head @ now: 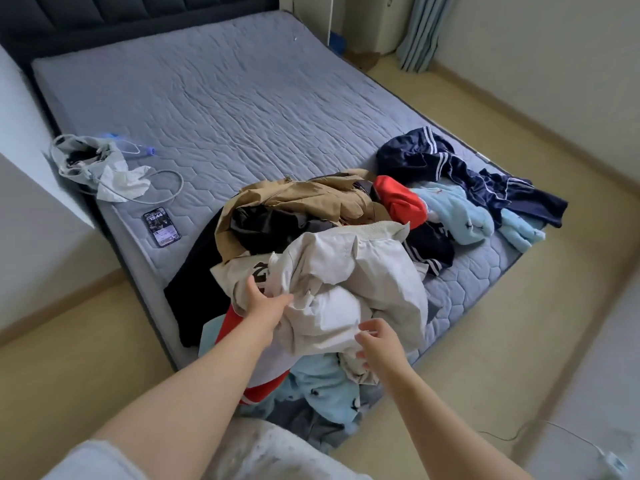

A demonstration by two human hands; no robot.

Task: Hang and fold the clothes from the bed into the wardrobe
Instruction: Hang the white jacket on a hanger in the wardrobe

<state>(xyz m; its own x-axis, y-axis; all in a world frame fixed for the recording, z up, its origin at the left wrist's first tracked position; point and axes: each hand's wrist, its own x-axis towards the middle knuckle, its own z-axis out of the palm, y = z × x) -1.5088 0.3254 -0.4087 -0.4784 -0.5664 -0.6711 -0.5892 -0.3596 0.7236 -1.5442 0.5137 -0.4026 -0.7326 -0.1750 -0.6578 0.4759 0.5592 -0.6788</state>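
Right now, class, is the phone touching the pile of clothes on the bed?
Apart. The head view shows bare mattress between the phone and the pile's black garment.
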